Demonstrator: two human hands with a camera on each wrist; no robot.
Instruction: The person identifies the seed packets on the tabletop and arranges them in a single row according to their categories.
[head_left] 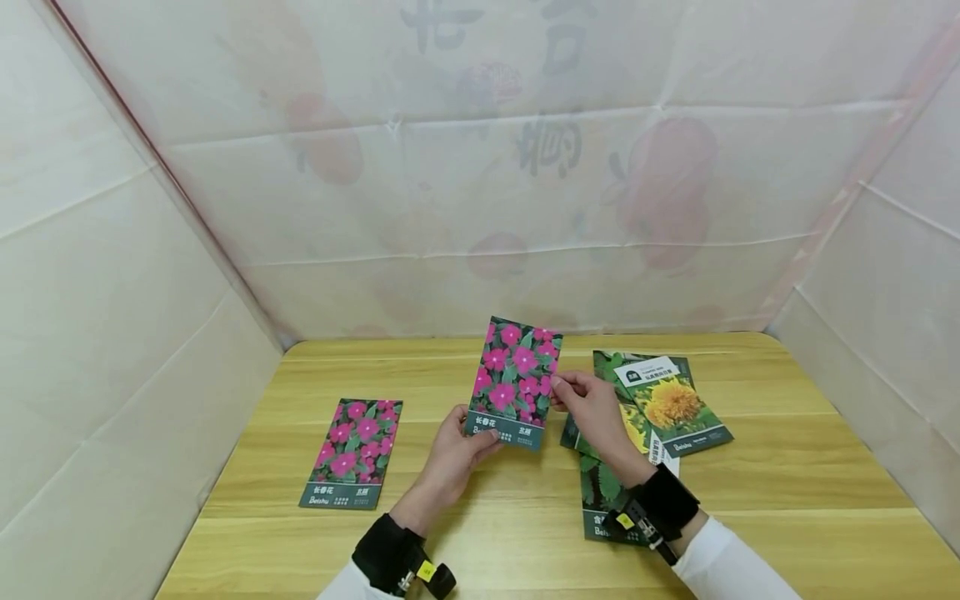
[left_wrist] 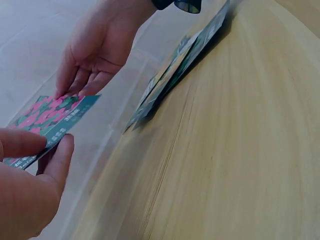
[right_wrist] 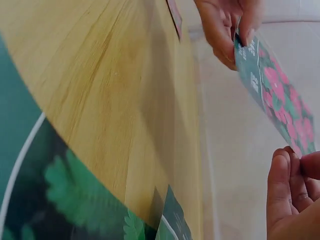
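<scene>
Raised over the table is a seed packet printed with pink flowers above a dark green band. My left hand grips its lower edge, thumb on the front and fingers behind. At its right edge, the fingertips of my right hand pinch the packet, as the right wrist view also shows around the pink-flowered end. A matching pink-flowered packet lies flat on the table to the left. Under and beside my right forearm, several green packets overlap, a yellow-flowered packet on top.
The wooden table has rounded far corners. Pale fabric walls enclose it at the back and both sides. A fern-leaf packet sticks out toward me from the pile, partly covered by the right wrist strap.
</scene>
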